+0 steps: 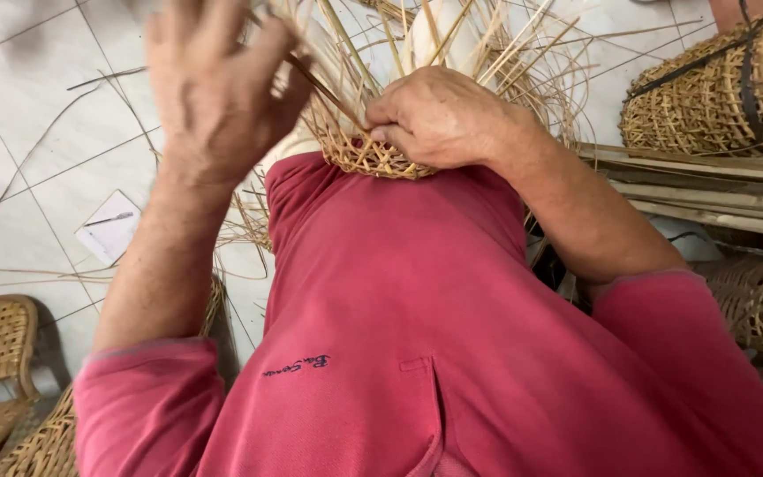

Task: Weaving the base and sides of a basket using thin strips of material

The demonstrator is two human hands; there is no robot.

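White floor tiles lay beneath; the right hand pinched the half-woven basket, the left hand gripped a cane strand.

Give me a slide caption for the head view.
Right hand steadies a half-woven tan cane basket; left hand pulls a strand.

The left hand is raised, blurred, back toward the camera, fingers loosely spread; the right hand curls knuckles-up, fingertips pinched together, both forearms bare below red sleeves
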